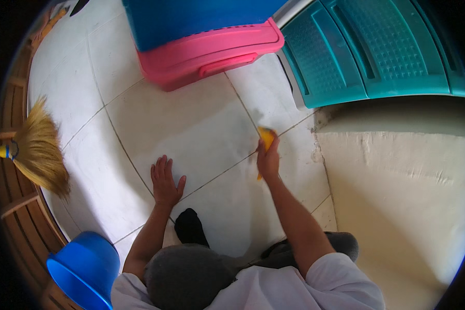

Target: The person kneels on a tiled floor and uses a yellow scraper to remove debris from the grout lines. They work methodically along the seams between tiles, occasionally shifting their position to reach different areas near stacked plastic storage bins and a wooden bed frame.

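My right hand [268, 161] is closed around a yellow tool [267, 137], which may be a brush or a scraper; its working end meets the white tiled floor near a grout line and a greyish smudge [252, 122]. My left hand [166, 184] rests palm down on a floor tile [205, 155], fingers spread, holding nothing. Behind it is my foot in a black sock [190, 224]. The lower part of the tool is largely hidden by my right hand.
Ahead stands a pink plastic bin [217, 56] under a blue one [201, 23]. A teal plastic drawer unit [372, 54] adjoins the cream wall [395, 186] at right. At left are a soft broom [42, 155], a blue basin [89, 263] and wooden slats [23, 232].
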The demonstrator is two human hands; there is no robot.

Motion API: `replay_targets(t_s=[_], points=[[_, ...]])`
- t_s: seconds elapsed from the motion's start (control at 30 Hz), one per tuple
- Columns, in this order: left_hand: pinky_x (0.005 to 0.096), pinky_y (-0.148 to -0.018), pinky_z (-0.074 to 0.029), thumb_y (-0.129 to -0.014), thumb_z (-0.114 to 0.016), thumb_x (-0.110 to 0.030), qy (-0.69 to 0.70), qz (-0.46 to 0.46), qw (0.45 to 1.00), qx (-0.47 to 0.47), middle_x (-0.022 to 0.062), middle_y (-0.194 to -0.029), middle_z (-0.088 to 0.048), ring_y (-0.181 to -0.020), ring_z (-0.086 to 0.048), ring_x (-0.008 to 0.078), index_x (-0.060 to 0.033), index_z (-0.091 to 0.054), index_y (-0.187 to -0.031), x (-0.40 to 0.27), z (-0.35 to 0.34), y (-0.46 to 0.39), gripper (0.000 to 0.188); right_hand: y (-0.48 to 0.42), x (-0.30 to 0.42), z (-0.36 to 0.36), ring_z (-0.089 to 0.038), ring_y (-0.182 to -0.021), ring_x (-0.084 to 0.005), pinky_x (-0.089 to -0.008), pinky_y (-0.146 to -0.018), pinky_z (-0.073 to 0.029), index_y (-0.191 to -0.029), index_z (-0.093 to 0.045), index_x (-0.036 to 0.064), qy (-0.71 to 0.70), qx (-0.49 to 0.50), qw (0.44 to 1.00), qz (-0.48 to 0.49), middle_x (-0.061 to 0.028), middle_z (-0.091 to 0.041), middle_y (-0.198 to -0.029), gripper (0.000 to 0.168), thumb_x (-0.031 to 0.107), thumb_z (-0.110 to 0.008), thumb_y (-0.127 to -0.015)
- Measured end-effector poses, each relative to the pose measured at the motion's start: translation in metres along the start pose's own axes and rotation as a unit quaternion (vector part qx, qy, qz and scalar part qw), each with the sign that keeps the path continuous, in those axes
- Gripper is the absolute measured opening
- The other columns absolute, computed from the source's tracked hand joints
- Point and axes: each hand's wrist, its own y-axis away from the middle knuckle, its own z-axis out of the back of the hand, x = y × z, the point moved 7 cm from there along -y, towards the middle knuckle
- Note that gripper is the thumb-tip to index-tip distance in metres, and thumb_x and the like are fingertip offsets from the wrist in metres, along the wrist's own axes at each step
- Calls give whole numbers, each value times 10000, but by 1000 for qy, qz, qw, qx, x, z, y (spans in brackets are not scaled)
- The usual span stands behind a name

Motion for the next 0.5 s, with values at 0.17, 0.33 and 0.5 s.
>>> replay_targets(t_s=[0.17, 0.33, 0.5], points=[[488, -1053, -171, -792, -580, -279, 65, -19, 997, -31, 174, -1335, -353, -1257, -301, 331, -9, -407, -1230, -2, 7, -4, 542, 83, 15, -78, -614, -725, -374, -453, -632, -479, -1346, -208, 136, 155, 238, 954, 98, -195, -631, -864, 559, 360, -455, -897], [472, -1012, -243, -801, -580, -212, 42, 38, 987, -152, 150, -1234, -481, -1171, -417, 315, -15, -513, -1137, 42, 26, 10, 395, 38, 50, -86, -601, -744, -404, -472, -655, -472, -1277, -281, 134, 81, 113, 989, 42, -206, -625, -846, 480, 321, -481, -883], [312, -571, -456, -848, -561, -178, 135, 335, 898, -250, 63, -644, -570, -580, -559, 193, -84, -615, -941, 160, 78, 54, 143, 21, 69, -63, -595, -793, -401, -471, -709, -465, -1234, -334, 98, 137, 155, 973, 106, -204, -621, -877, 461, 325, -499, -868]])
